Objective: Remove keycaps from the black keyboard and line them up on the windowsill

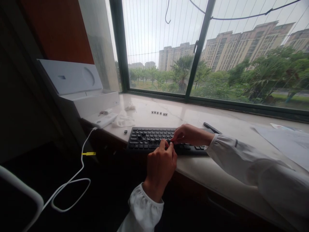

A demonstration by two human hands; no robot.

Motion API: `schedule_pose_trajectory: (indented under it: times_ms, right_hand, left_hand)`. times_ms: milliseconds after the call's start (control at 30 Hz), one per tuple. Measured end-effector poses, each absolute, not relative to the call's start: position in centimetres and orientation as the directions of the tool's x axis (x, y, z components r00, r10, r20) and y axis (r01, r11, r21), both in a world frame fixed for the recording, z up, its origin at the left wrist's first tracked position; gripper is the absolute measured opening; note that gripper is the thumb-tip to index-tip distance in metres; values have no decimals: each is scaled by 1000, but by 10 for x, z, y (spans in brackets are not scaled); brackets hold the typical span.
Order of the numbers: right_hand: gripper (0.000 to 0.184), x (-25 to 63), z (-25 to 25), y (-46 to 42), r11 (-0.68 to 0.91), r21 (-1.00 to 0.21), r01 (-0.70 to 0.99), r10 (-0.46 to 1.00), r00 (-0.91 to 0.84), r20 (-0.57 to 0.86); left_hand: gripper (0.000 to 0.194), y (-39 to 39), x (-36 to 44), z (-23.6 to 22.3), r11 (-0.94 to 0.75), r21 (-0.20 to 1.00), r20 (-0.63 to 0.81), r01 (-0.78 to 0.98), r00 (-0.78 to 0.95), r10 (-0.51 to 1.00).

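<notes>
A black keyboard (147,138) lies on the pale marble window sill (217,129). My left hand (160,166) is curled, its thumb and forefinger pinched together at the keyboard's front edge. My right hand (190,135) rests over the keys, fingers bent and pinched toward the same spot. What the fingertips hold is too small to make out. A row of several small dark keycaps (159,113) sits on the sill behind the keyboard. One loose keycap (125,131) lies left of the keyboard.
An open white box (79,87) stands at the left, with a white device (103,120) and a white cable (72,180) hanging from it. A crumpled white wrapper (124,120) lies nearby. A dark flat tool (212,128) and papers (287,141) lie to the right.
</notes>
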State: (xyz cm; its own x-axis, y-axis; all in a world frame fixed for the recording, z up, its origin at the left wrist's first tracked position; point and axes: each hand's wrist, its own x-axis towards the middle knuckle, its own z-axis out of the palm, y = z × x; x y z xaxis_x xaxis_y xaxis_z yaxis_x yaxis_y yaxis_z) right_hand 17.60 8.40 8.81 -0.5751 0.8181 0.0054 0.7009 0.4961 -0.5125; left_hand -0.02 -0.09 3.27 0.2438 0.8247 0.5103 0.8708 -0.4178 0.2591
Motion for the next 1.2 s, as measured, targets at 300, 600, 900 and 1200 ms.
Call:
schedule_pose_trajectory:
  times_ms: [300,600,900,1200]
  right_hand:
    - [28,176,90,82,490,-508,709,817,-577,-16]
    - [21,173,92,79,535,-418,734,813,-582,19]
    - [24,176,94,81,577,-447,684,780,-623,54]
    - [22,171,103,74,571,-282,771,821,-540,185]
  left_hand:
    - [26,1,4,28,-427,274,515,862,244,822]
    - [24,1,5,29,-433,271,528,860,243,814]
    - [25,1,5,23,-428,266,557,864,225,800]
    - [30,-2,7,3,-446,208,740,871,158,654]
